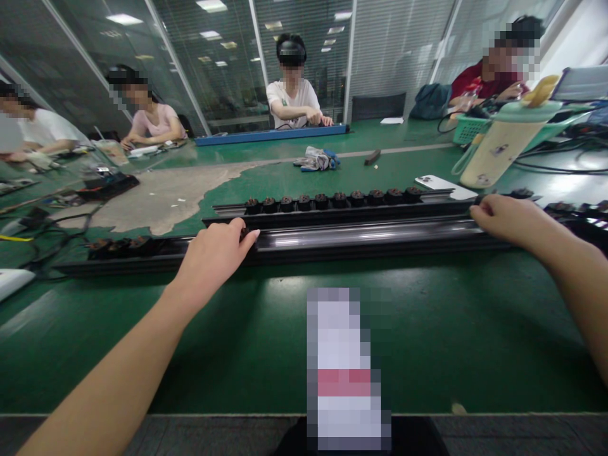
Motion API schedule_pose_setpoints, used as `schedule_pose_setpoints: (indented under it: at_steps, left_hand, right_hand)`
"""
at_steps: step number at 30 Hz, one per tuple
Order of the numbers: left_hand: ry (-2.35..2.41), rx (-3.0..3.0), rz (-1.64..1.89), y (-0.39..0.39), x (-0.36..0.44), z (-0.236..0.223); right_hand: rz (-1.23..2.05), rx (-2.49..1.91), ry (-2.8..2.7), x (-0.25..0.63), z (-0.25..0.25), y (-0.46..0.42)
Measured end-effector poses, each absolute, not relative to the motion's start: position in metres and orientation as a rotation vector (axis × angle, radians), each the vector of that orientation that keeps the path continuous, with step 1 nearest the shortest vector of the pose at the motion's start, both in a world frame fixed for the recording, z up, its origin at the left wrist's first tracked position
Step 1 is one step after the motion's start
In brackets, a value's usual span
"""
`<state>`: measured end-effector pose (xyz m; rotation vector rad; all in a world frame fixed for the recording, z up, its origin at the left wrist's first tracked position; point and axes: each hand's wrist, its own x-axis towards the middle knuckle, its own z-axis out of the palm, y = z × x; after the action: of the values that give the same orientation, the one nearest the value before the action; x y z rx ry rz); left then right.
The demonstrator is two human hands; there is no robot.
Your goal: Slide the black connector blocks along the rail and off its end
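A long black rail (370,235) with a shiny inner channel lies across the table before me. My left hand (211,250) is closed over this rail, thumb and fingers round a small dark part partly hidden by them. To its left, several black round pieces with coppery tops (116,246) sit on the rail. Near the right end, my right hand (506,215) has its fingers curled together; whatever they hold is hidden. Behind runs a second black rail (308,217), with a row of several similar round black pieces (339,201) along it.
A cream tumbler (506,149) and a white phone (444,186) stand and lie at the right. Beyond the rails are crumpled gloves (317,159) and a small dark block (373,158). Cables (71,221) lie left. Across the green table (266,342), a person works at a blue rail (275,135).
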<state>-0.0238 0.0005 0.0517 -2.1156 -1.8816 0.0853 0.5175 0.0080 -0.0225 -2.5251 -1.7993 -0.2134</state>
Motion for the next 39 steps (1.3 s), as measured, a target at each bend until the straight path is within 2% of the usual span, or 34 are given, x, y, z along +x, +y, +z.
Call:
schedule_pose_setpoints:
  at_steps: [39]
  left_hand:
    - [-1.836, -2.127, 0.108, -0.005, -0.013, 0.054]
  right_hand:
    - [-0.206, -2.542, -1.788, 0.513, -0.020, 0.006]
